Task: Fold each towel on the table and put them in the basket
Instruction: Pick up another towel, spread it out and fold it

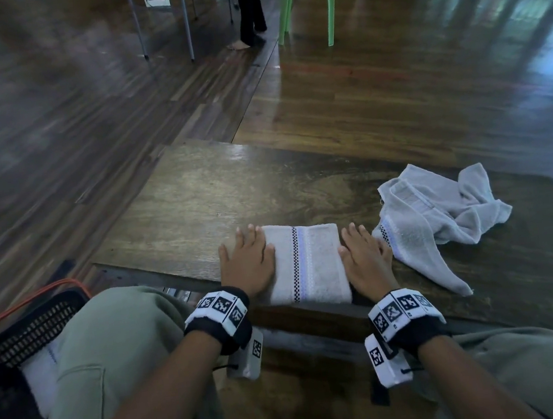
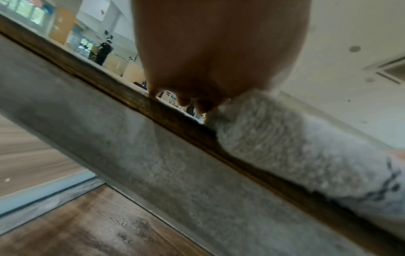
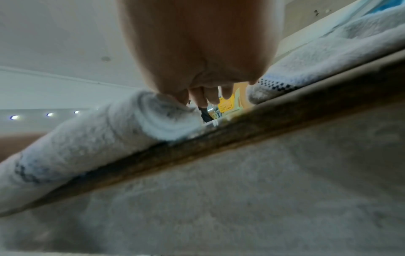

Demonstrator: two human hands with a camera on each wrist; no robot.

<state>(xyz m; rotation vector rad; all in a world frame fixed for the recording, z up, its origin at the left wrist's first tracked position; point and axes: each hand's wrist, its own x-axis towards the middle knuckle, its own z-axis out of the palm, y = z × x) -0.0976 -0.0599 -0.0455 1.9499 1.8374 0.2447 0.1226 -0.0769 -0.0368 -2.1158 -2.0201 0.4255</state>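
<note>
The folded towel (image 1: 305, 264) is pressed flat at the tabletop (image 1: 198, 197) near edge between the left hand (image 1: 246, 261) and right hand (image 1: 366, 257), fingers straight, nothing gripped. Soft, light terry, probably floppy; best scooped from both short ends.

The head view is dim, with window glare streaking the floor (image 1: 505, 21) far beyond the fingers (image 1: 252, 232) and motion blur smearing its left side. Both wrist views are soft and blurred, bending straight lines, with a pale bright ceiling (image 2: 339, 34) above the fingers.
</note>
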